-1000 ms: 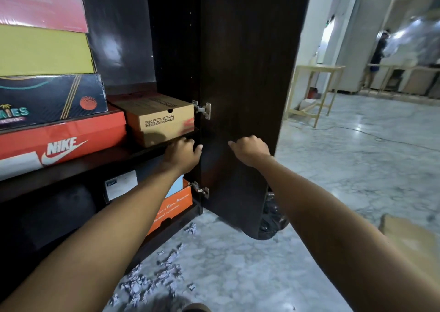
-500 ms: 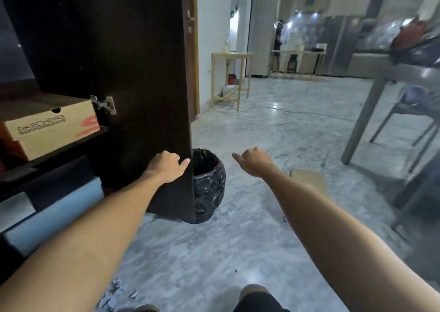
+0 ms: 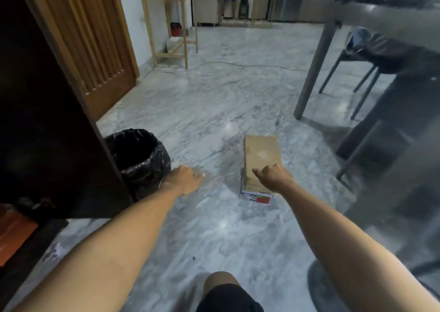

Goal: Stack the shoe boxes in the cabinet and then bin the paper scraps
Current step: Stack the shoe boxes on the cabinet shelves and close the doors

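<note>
Behind the right hand, shoe box partly hidden.

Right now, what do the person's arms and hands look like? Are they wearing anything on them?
Both arms are bare all the way down, with no sleeves in view. The left hand and the right hand have no gloves, and no watch, ring or bracelet shows on either one, though the picture is a bit blurry. The only clothing visible is dark shorts above a bare knee at the bottom.
</note>
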